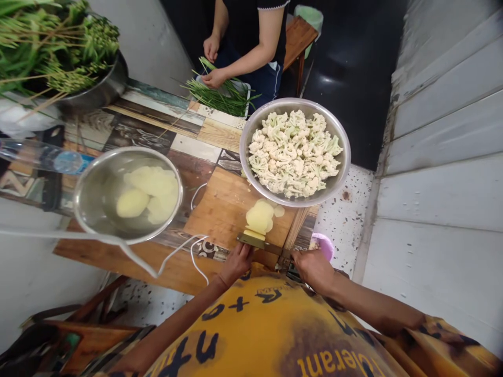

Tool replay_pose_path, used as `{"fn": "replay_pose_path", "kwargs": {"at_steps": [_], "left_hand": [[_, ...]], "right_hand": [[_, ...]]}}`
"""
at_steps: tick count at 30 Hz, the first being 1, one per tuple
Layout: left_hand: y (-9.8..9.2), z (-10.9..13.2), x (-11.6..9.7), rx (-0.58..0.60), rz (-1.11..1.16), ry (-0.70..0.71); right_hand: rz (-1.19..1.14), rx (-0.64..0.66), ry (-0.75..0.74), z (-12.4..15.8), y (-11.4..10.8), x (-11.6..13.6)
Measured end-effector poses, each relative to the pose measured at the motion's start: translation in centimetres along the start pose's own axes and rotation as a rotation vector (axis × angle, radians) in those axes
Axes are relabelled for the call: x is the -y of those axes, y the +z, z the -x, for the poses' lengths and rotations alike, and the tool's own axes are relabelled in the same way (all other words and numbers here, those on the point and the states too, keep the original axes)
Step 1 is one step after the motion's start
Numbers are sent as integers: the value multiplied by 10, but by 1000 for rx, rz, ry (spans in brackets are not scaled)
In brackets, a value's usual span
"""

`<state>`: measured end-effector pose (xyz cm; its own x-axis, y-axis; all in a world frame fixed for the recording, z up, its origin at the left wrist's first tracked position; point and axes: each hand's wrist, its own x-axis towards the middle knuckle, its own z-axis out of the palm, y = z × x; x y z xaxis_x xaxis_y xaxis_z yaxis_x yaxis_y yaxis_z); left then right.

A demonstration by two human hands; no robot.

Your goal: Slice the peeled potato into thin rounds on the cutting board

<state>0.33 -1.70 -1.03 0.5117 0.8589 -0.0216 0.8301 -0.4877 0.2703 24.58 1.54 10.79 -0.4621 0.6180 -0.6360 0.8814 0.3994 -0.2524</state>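
Left hand [237, 263]: curled, pressing on knife [262, 243] blade.
Right hand [313, 267]: gripping knife handle.
Potato [259, 217]: on cutting board [220, 209], partly sliced.

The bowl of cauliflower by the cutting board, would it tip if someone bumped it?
Probably. The cauliflower bowl seems to sit partly on the cutting board near the table edge, so it might rock. Heaped with florets, it likely feels heavy. Its smooth metal rim may be slippery.

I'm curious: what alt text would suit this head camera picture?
A person's right hand holds a knife over potato slices on a cutting board, left hand beside them. Bowls of cauliflower and potatoes stand nearby; another person sorts greens.
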Motion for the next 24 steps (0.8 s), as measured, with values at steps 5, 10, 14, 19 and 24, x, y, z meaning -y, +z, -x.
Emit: {"fn": "replay_pose_path", "kwargs": {"at_steps": [5, 10, 14, 19, 24], "left_hand": [[4, 1, 1, -16, -86, 72], [9, 3, 2, -78, -112, 105], [14, 5, 3, -126, -104, 106], [12, 1, 4, -171, -93, 142], [7, 0, 4, -170, -84, 155]], "right_hand": [[-2, 49, 8, -4, 1, -2], [0, 92, 28, -10, 2, -2], [-17, 119, 47, -23, 6, 0], [-25, 118, 39, -49, 16, 1], [-36, 91, 42, -50, 15, 0]]}}
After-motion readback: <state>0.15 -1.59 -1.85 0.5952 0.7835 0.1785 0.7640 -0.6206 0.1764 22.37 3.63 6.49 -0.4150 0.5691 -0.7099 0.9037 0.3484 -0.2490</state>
